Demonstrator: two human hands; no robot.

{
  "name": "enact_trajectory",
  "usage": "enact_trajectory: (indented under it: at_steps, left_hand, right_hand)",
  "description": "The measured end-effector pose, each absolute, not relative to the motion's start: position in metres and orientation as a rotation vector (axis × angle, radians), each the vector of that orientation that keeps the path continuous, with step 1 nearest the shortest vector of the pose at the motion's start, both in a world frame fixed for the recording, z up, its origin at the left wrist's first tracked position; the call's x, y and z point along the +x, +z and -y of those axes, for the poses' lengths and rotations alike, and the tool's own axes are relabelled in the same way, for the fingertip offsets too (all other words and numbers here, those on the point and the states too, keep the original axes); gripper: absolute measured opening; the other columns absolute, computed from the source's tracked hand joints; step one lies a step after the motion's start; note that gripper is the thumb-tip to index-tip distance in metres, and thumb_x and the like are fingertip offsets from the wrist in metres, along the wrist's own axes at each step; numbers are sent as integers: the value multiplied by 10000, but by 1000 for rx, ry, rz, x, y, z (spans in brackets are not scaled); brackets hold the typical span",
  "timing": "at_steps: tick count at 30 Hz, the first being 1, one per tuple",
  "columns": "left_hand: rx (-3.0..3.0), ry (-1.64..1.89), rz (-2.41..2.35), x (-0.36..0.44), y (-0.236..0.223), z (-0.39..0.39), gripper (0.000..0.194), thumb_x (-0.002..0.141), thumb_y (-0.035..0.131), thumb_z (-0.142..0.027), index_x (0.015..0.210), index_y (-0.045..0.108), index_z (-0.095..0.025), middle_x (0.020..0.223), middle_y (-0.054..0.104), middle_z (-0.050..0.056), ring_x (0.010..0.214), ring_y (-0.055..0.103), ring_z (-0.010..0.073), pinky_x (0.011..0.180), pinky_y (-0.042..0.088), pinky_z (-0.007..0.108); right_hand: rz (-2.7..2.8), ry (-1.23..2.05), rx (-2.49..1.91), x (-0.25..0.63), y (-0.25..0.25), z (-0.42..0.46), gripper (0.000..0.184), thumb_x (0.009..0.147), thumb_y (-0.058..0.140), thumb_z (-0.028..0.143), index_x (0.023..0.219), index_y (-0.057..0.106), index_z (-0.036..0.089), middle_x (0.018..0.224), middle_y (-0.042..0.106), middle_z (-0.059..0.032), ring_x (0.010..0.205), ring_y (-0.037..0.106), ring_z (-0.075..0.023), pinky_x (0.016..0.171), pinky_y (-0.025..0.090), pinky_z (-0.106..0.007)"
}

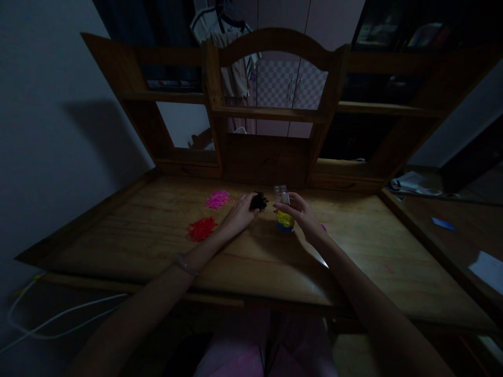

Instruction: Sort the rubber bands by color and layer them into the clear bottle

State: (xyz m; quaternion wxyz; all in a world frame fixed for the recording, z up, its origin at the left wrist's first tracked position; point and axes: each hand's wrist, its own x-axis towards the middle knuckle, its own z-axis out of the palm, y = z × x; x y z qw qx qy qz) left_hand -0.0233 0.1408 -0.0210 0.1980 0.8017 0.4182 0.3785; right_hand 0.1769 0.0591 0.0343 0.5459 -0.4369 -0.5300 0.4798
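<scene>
A clear bottle [281, 195] with yellow and blue rubber bands [285, 219] in its lower part stands slightly tilted on the desk. My right hand [301, 209] grips it from the right, thumb across the front. Just to the left, my left hand [240, 215] has its fingers closed about a bunch of black rubber bands [258, 202], low over the desk. Left of that hand lie a pile of pink rubber bands [218, 199] and, nearer to me, a pile of red ones [201, 229].
The wooden desk [157, 225] has a shelf unit [267, 112] along its back edge. A small purple-pink thing [324, 228] shows beside my right wrist. On a surface to the right lie a blue card [442, 224] and white paper [487, 269]. White cables [66, 317] hang at lower left.
</scene>
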Motion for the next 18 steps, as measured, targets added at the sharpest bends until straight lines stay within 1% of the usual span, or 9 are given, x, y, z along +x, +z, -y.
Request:
enact_trajectory:
  at_steps: [3,5,10,15,18]
  left_hand:
    - [2252,1085,-1134,-23,-22,-143,533,745,518,0,1242,540,-192,1236,580,107,1119,601,217,997,493,401]
    - [2261,1077,-1128,-23,-21,-143,536,732,486,29,1217,556,-189,1209,594,99,1100,609,205,988,500,386]
    - [2260,1058,-1162,-22,-17,-140,459,767,509,-18,1189,578,-183,1189,601,99,1079,613,209,928,533,360]
    - [2329,1025,-1125,-21,-8,-135,395,794,508,-39,1146,610,-188,1120,640,79,1049,622,201,976,499,377]
    - [2335,993,-1143,-20,-4,-132,385,794,513,-40,1134,623,-185,1108,650,78,1023,630,201,960,507,375]
  right_hand:
    - [1258,1129,-1036,177,33,-60,399,700,765,428,1022,611,250,1014,695,-45,930,674,-229,894,495,-416]
    - [1255,1124,-1045,177,32,-61,403,696,770,430,1021,611,251,1007,695,-43,925,673,-227,895,496,-416]
    - [1260,1132,-1041,178,32,-61,400,702,764,431,1028,611,256,1010,694,-43,904,673,-222,882,503,-417]
    - [1255,1133,-1036,177,32,-61,370,703,763,412,1001,612,252,979,693,-38,883,674,-217,869,499,-410]
    - [1253,1143,-1034,177,33,-60,377,703,764,406,1006,607,247,975,692,-38,872,675,-213,865,500,-402]
